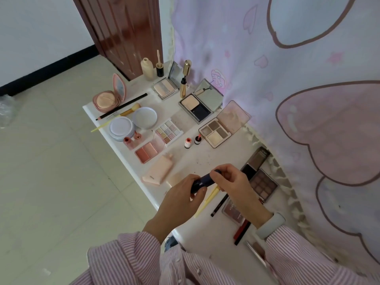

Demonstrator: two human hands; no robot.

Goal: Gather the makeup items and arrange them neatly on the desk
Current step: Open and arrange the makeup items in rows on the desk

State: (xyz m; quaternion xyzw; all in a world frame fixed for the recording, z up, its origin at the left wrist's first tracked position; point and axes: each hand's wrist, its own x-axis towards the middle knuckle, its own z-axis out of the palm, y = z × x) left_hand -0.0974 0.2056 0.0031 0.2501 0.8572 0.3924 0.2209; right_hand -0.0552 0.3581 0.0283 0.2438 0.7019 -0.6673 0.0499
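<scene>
My left hand [181,194] curls round the near end of a dark blue, glossy plastic makeup tube [203,180], held just above the white desk [205,159]; my right hand [232,182] pinches its far cap end. I'd steady the body, seat the cap squarely, then lay it parallel to the brown eyeshadow palette [263,185]. My fingers hide the seam, so I cannot tell whether it's closed.

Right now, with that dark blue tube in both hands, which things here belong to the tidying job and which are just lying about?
Part of the job:
- dark blue tube, held by left hand and right hand
- four-pan eyeshadow palette
- pink cushion compact
- peach blush palette
- yellow-handled brush
- white desk

Just lying about:
- patterned curtain
- brown door
</scene>
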